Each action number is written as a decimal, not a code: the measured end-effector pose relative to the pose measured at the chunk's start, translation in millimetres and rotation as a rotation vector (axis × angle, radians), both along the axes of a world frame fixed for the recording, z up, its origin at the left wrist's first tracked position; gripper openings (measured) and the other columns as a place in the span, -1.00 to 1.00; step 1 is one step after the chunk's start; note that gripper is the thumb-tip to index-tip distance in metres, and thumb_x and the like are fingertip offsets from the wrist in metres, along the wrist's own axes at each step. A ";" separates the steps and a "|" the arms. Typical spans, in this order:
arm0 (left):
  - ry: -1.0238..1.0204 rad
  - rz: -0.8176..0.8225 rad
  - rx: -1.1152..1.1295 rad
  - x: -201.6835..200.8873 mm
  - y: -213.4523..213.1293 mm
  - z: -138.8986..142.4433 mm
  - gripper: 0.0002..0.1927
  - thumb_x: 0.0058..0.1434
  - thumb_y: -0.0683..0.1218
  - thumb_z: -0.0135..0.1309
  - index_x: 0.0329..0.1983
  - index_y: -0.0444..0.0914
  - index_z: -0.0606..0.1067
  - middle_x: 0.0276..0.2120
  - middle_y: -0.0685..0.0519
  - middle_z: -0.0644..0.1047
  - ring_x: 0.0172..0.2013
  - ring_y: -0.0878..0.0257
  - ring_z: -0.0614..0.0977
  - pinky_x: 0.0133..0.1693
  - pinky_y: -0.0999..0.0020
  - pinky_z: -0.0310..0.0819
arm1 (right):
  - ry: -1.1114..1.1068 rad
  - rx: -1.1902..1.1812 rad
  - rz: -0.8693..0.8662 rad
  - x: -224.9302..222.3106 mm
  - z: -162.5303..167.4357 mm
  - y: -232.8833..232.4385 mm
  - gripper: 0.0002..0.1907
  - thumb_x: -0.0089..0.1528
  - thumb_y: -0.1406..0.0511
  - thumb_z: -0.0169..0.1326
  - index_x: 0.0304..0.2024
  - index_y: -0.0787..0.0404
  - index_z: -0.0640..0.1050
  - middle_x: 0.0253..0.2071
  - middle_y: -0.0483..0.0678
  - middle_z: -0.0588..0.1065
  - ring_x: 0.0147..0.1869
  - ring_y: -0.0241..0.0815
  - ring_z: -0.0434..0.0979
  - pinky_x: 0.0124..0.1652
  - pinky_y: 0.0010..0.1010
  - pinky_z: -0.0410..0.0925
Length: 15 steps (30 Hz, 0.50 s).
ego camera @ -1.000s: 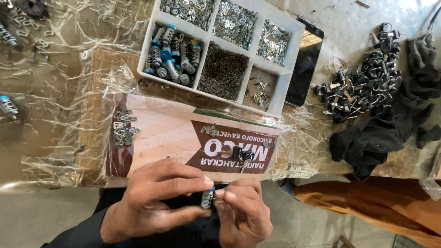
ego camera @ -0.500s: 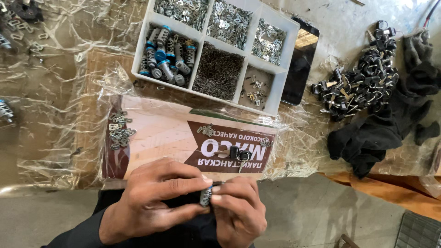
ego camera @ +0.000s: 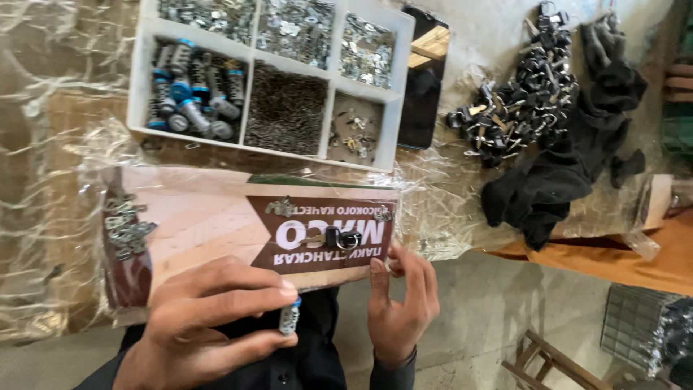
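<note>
Head view shows my left hand (ego camera: 209,325) pinching a small lock cylinder (ego camera: 289,318) between thumb and fingers at the desk edge, right hand (ego camera: 401,303) loosely open, empty; so light a pinch could drop it floorward.

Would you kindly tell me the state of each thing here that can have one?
Left hand: closed, pinching a small cylinder lock upright at the fingertips.
Right hand: empty, fingertips at the edge of the printed board.
White parts tray: open, every compartment filled.
Phone: lying flat, screen dark.
Black cloth: crumpled on the table.
Key on the board: lying loose.
</note>
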<state>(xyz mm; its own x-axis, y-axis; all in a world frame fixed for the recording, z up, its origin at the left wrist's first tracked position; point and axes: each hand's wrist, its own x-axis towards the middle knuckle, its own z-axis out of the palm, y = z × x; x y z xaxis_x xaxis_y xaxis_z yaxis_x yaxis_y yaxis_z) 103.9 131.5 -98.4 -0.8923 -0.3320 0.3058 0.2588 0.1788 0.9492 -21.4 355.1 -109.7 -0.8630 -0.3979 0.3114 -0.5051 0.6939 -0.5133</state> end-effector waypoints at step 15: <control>-0.043 -0.039 -0.004 -28.1 26.4 5.0 -0.54 -0.06 -0.10 0.47 -0.04 -0.17 0.65 -0.13 0.08 0.67 -0.24 0.22 0.73 -0.21 0.38 0.61 | 0.062 0.121 0.406 -35.3 -7.4 44.2 -0.30 0.00 0.07 0.43 0.13 0.18 0.55 -0.07 -0.06 0.44 0.01 -0.07 0.45 -0.05 -0.23 0.38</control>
